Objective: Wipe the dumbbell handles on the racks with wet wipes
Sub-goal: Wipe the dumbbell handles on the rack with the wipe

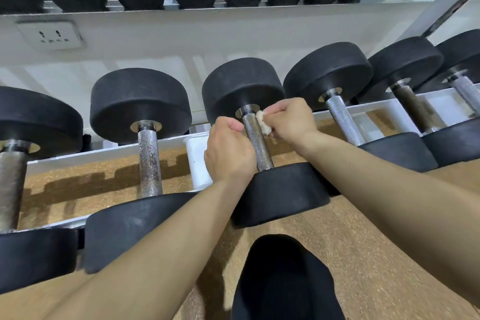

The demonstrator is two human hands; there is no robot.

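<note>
Dumbbell handle under work belongs to the middle dumbbell on the lower rack, knurled steel bar between two black rubber heads. Right hand has its grip pinching a crumpled white wet wipe, pressed against the upper right side of the bar. Left hand is curled into a loose fist against the bar's left side; can't tell whether the fingers wrap it.

Handling, as I judge it: dumbbell is heavy and rigid, won't shift in its cradle, so no need to lift. Knurling is rough, likely to snag and shred a soft, wet wipe. Best to wrap the wipe round the bar and run along its length.

Neighbouring handles sit close on both sides, heads nearly touching, so knuckle room is tight. White rack divider sits just behind the left hand. Wall socket is well apart, above.
</note>
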